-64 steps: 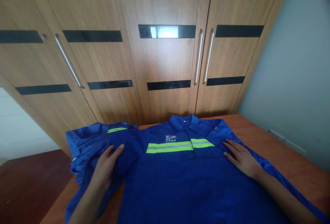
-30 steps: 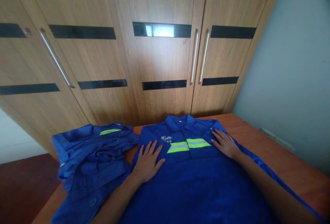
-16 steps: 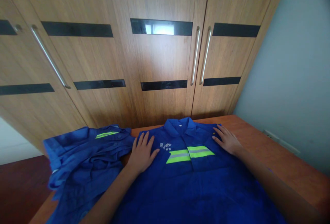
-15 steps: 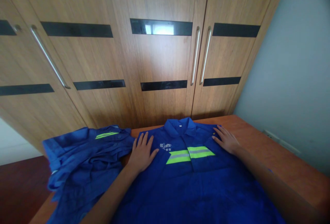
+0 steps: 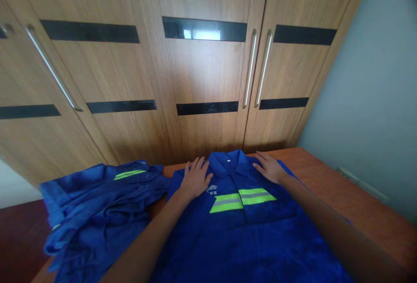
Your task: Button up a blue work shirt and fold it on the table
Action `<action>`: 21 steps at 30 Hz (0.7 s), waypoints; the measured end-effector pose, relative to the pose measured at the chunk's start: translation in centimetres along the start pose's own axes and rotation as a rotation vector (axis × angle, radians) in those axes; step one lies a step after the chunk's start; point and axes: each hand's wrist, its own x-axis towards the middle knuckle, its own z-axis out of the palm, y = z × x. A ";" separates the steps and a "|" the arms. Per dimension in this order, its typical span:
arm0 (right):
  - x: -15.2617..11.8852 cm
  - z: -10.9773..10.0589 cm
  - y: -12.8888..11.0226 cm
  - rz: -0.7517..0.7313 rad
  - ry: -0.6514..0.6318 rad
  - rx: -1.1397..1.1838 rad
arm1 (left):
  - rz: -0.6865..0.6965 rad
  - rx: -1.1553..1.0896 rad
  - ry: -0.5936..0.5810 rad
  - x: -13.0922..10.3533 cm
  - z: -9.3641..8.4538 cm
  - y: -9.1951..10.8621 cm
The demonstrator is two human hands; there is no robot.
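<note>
A blue work jacket (image 5: 260, 239) lies spread out, front side up, with its collar toward the wardrobe. Yellow-green and grey reflective strips cross its chest, and a white logo shows near my left hand. My left hand (image 5: 196, 178) rests flat on the shoulder left of the collar, fingers spread. On the other shoulder, right of the collar, lies my right hand (image 5: 269, 168), its fingers also apart. Neither hand grips the cloth. The jacket's lower part runs out of view at the bottom.
A crumpled pile of blue clothing (image 5: 107, 209) with a reflective strip lies on the left. Beneath everything is an orange-brown wooden surface (image 5: 325, 179). A wooden wardrobe (image 5: 205, 70) with metal handles stands behind it, and a pale wall (image 5: 368, 100) is at the right.
Both hands have moved inward over the jacket's shoulders, closer to the collar. More of the jacket's outer shoulder edges now shows. The view has shifted slightly.
</note>
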 end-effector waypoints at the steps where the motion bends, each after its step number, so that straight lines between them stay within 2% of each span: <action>1: 1.3 0.2 -0.9 -0.017 -0.003 0.026 | -0.007 -0.019 -0.003 1.6 0.3 0.4; 5: 6.1 1.8 -3.4 0.041 0.007 0.074 | -0.135 -0.094 -0.012 7.3 1.7 1.1; 9: 9.2 3.2 -4.0 0.140 -0.025 0.104 | -0.259 -0.150 -0.066 10.3 2.8 0.9; 15: 10.4 4.1 -3.0 0.278 -0.100 0.113 | -0.363 -0.177 -0.117 11.2 3.6 -0.4; 21: 10.2 3.9 -1.8 0.264 -0.144 0.197 | -0.321 -0.225 -0.136 11.0 3.7 -1.5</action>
